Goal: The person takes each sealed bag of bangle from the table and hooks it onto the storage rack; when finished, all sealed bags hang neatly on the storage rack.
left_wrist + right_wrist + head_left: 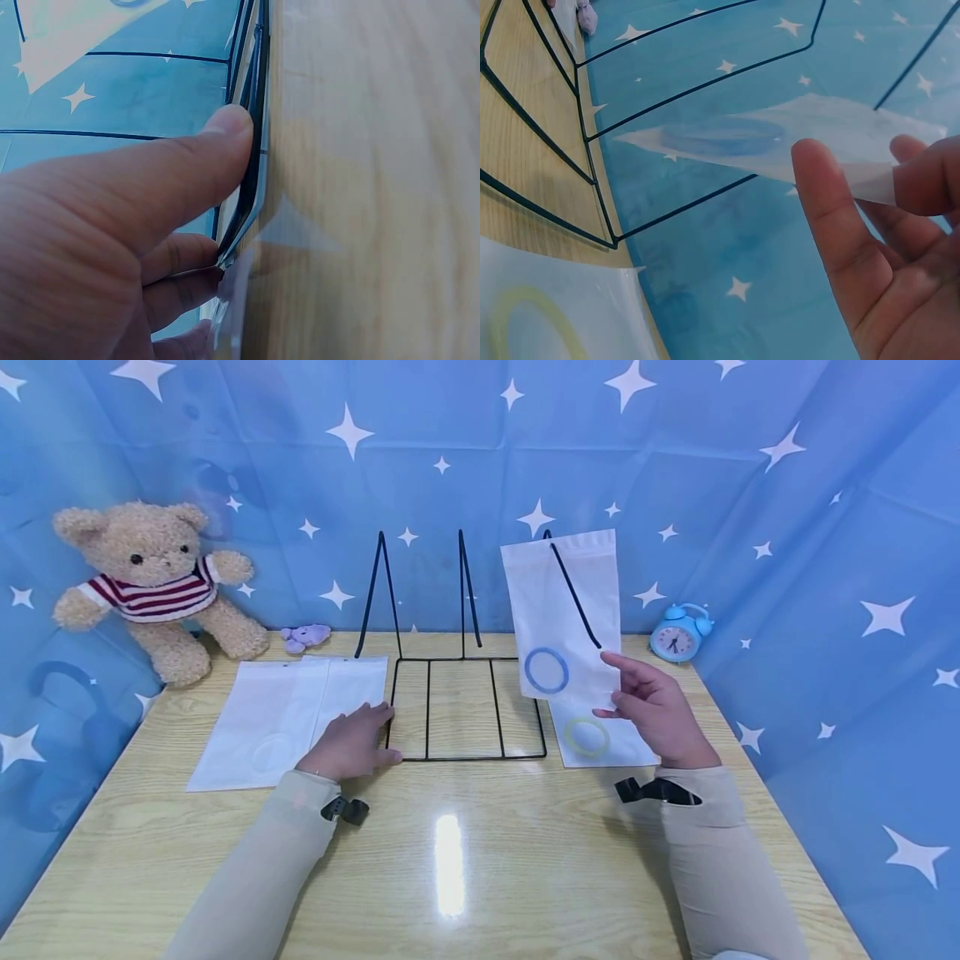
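Observation:
A black wire rack [468, 760] with upright hooks stands mid-table. My left hand [352, 743] grips the left end of its base; in the left wrist view the thumb [229, 124] lies on the bar and the fingers curl below. From the rack's right hook hangs a white plastic bag [570, 602] with a blue ring [547, 671] low on it. My right hand [656, 706] is at this bag's right edge near the hook's tip, its index finger and thumb apart. Below lies another white bag [611, 752] with a yellow-green ring [587, 737] on it.
White bags [255, 718] lie left of the rack, beside the left hand. A teddy bear [161, 585] in a striped shirt sits at the back left, near a small purple toy [305, 637]. A blue alarm clock [675, 639] stands at the back right. Starry blue cloth [420, 493] hangs behind.

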`<state>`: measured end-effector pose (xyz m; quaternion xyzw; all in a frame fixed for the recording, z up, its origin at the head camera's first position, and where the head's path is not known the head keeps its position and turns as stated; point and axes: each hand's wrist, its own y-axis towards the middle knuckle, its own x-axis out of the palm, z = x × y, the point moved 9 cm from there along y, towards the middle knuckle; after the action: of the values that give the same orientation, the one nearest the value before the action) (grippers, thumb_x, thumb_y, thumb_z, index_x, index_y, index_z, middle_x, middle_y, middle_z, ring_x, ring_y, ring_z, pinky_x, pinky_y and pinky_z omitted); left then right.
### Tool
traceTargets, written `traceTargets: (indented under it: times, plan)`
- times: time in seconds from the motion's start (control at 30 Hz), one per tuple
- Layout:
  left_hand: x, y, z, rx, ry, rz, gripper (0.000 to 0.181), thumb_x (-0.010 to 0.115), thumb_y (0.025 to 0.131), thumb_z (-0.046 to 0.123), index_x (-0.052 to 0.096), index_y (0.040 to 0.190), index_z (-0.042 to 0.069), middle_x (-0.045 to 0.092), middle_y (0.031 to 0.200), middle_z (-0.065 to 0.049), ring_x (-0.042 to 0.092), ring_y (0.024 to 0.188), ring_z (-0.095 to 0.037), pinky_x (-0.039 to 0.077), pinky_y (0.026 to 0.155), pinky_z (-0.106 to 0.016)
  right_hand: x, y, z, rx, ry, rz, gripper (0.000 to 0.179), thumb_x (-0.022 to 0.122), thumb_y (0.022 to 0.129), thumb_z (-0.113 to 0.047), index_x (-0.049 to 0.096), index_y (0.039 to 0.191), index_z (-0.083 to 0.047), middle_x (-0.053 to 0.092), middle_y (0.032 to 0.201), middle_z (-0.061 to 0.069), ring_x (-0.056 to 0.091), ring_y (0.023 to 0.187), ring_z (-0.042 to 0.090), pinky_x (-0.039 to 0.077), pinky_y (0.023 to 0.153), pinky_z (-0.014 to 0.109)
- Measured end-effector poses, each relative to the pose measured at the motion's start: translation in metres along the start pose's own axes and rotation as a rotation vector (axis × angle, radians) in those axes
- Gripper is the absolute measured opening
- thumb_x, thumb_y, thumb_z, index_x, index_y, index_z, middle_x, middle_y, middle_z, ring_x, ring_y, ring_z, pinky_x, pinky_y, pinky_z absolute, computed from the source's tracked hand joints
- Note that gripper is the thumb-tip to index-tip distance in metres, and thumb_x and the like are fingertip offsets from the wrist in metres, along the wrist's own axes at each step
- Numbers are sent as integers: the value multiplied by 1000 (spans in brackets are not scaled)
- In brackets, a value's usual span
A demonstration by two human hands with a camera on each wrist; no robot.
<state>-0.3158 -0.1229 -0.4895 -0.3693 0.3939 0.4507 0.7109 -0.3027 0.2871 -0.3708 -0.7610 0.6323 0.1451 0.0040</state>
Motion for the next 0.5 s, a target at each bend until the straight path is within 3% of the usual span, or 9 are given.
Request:
traceTargets:
  times: [0.4,0.5]
  plan:
    - [1,0,-1,-7,-5,-2,85,79,95,41,41,161,4,36,169,-18,26,158,-45,21,125,-70,9,3,4,12,119,-56,69,50,98,17,46,161,-12,32,93,-1,39,75,11,63,90,37]
    - [0,0,-1,-9,-4,-1,85,79,95,41,41,161,4,36,169,-18,26,158,-45,21,125,-70,10,3,6,16,130,-54,71,51,97,19,45,161,-12,49,119,-3,49,101,10,62,92,35]
